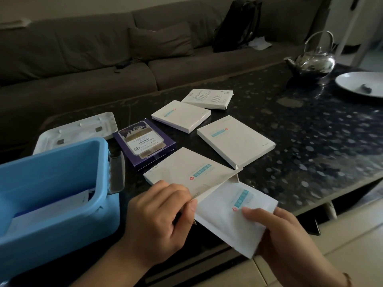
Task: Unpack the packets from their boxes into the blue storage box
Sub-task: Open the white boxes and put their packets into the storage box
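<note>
The left hand pins the open white carton at the table's near edge while the right hand pinches the white packets, nearly drawn out; next, carry them left into the blue storage box

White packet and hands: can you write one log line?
left hand holds box | right hand pulls white packet out | blue box waiting

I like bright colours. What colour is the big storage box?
The storage box is light blue, seen in the head view.
</note>
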A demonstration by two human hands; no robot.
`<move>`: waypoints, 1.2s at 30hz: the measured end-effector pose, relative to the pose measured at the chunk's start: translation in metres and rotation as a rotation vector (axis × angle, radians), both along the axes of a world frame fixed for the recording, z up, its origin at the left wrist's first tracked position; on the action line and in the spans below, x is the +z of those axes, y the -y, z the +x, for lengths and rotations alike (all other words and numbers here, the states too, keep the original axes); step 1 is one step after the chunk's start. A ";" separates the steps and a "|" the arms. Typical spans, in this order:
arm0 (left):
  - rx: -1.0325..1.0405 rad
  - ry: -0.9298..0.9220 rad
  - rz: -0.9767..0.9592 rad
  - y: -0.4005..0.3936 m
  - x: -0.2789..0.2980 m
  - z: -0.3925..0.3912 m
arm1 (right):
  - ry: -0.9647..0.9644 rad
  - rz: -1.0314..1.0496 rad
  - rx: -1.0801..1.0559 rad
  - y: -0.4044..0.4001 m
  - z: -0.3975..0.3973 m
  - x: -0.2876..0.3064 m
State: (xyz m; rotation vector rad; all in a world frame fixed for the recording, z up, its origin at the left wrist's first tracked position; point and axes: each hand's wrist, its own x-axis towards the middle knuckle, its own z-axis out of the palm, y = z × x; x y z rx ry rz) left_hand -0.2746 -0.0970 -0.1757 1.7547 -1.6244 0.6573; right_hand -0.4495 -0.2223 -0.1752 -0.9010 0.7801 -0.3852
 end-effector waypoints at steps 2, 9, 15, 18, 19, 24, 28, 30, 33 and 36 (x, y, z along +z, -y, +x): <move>-0.023 0.006 0.017 0.000 -0.001 0.001 | 0.042 0.040 -0.061 0.003 -0.010 0.001; -0.200 -0.024 0.195 -0.003 0.001 -0.007 | -0.189 -0.134 0.246 0.066 -0.061 0.043; -0.209 -1.048 0.463 0.009 0.049 -0.048 | -0.087 -0.180 0.736 0.087 -0.059 0.068; -0.381 -1.429 0.916 0.011 0.055 -0.052 | -0.084 -0.235 0.800 0.084 -0.037 0.063; -0.393 -1.466 0.948 0.010 0.055 -0.051 | -0.098 -0.247 0.798 0.083 -0.030 0.063; -0.278 -1.659 0.646 0.009 0.055 -0.039 | 0.051 -0.186 0.414 0.078 -0.009 0.066; -0.078 -1.785 0.085 0.013 0.070 -0.039 | 0.153 -0.122 0.311 0.062 0.003 0.074; -0.013 -1.827 -0.018 0.014 0.075 -0.039 | 0.038 -0.344 0.401 0.042 0.008 0.082; -0.036 -1.879 -0.060 0.008 0.081 -0.038 | -0.025 -0.594 0.346 0.017 0.019 0.095; -0.134 -1.882 -0.032 -0.006 0.098 -0.020 | -0.027 -0.655 0.429 0.013 0.022 0.112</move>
